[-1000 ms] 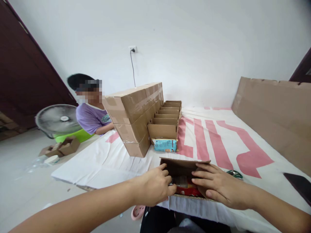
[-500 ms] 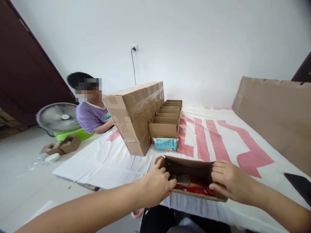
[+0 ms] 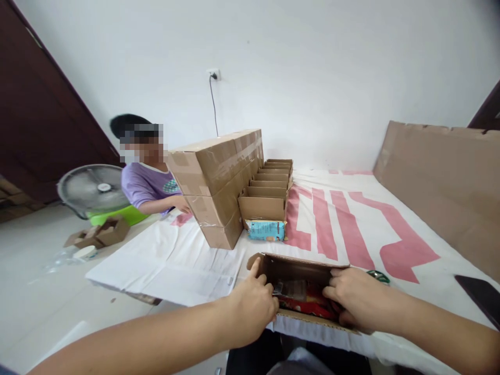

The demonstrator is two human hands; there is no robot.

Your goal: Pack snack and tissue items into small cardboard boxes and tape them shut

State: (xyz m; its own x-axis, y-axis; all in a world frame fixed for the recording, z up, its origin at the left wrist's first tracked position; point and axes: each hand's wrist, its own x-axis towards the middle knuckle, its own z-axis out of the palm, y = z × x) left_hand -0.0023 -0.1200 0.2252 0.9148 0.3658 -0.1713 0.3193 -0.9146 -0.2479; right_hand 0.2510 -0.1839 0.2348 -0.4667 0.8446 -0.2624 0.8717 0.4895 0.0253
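Box [image 3: 302, 265]: sat open-topped at lower centre of the frame, lengthwise along the near edge of a pink-marked cloth [image 3: 136, 265]. Held a red packet [image 3: 299, 306] and a clear packet [image 3: 292, 289], both in shadow.

Left hand [image 3: 253, 311]: gripped the box's left end, with index finger along the left flap [image 3: 254, 261] and the other fingers curled over at the wall.

Right hand [image 3: 359, 301]: reached over the right end, with fingers bent down inside, close beside the red packet. Could not tell whether pinching the wall, a packet or nothing.

Blue packet [image 3: 266, 230]: lay at centre, just beyond the box, in front of a row of open boxes [image 3: 261, 208]. Stack [image 3: 222, 172]: rose left of that row, three taped cartons high.

Green item [image 3: 377, 277]: lay lower right of centre, beyond the right wrist. Dark slab [image 3: 478, 298]: lay at the right edge, in front of a cardboard sheet [image 3: 441, 177].

Person in purple [image 3: 142, 187]: showed at left, partly behind the stack, with a hand [image 3: 182, 203] near the cartons. Fan [image 3: 91, 191]: stood further left.
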